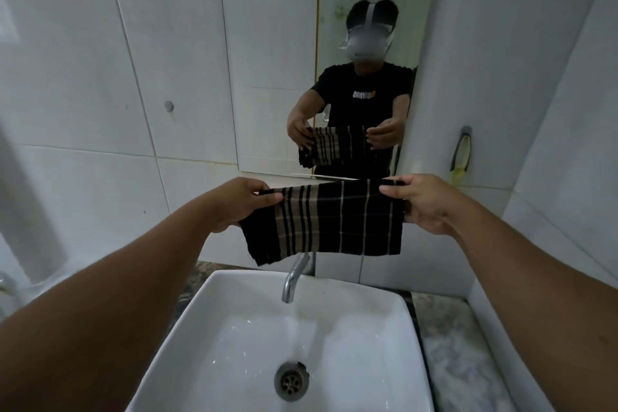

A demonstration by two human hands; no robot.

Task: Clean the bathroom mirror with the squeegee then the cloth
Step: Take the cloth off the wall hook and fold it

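A black cloth (331,221) with beige and white stripes is stretched out flat between my two hands, above the tap and just below the mirror (274,77). My left hand (240,201) pinches its upper left corner. My right hand (424,202) grips its right edge. The mirror is a tall pane on the wall ahead and reflects me holding the cloth. A yellow-green and black object (462,157), possibly the squeegee, hangs from a hook on the right wall.
A white square basin (409,318) with a metal drain (291,382) lies below my arms. A chrome tap (294,278) curves over it, partly behind the cloth. Marble counter (448,344) runs to the right. White tiled walls close in on both sides.
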